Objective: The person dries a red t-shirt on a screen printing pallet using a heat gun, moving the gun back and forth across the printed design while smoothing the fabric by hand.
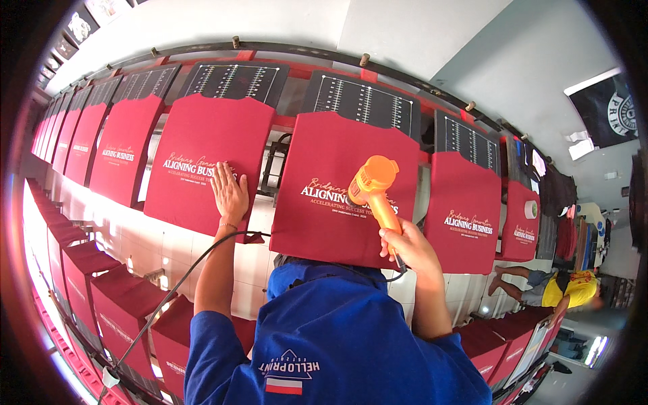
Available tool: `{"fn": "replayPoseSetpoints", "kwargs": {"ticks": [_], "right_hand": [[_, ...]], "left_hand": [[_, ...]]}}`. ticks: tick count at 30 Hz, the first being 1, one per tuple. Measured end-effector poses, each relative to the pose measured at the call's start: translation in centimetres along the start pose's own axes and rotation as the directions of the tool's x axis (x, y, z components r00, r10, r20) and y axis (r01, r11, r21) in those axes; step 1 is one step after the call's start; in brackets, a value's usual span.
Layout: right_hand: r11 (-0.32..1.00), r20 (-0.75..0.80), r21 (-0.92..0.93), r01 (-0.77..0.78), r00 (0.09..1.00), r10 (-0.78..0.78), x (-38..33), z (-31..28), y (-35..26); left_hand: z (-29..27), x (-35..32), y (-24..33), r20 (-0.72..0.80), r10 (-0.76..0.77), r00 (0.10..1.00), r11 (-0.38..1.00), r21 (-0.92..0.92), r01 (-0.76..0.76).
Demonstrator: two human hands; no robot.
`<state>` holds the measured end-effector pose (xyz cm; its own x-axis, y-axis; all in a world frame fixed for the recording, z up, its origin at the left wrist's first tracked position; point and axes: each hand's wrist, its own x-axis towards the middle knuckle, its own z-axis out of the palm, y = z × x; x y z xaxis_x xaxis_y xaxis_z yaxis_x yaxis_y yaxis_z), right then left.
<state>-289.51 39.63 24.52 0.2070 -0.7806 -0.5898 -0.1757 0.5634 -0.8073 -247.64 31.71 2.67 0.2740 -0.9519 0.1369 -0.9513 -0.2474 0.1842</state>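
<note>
Right hand (pixel 408 248) grips an orange heat gun (pixel 373 189) aimed at a red shirt (pixel 337 196), left hand (pixel 229 192) flat on the neighbouring red shirt (pixel 196 148).

I am standing in a print workshop for shirts. A long row of red shirts (pixel 341 192) is stretched flat over black boards (pixel 364 101) with white ruler marks, all fixed along a curved metal rail (pixel 297 50). Each shirt carries the same fresh white and gold lettering. A second row of red shirts (pixel 101 297) runs below me. I hold an orange heat gun (pixel 374 192) over one print, and finished clothes (pixel 563 236) hang at the far right.
</note>
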Motion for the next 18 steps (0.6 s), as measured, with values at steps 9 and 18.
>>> {"fn": "replayPoseSetpoints", "kwargs": {"ticks": [9, 18], "right_hand": [[0.998, 0.011, -0.069, -0.004, 1.000, 0.005, 0.5, 0.7, -0.8], [0.997, 0.053, -0.047, -0.063, 0.996, 0.066, 1.4, 0.6, -1.6]], "left_hand": [[-1.0, -2.5, 0.8, 0.032, 0.251, 0.968, 0.965, -0.088, -0.247], [-0.7, -1.3, -4.1, -0.015, -0.149, 0.989, 0.988, 0.025, 0.149]]}}
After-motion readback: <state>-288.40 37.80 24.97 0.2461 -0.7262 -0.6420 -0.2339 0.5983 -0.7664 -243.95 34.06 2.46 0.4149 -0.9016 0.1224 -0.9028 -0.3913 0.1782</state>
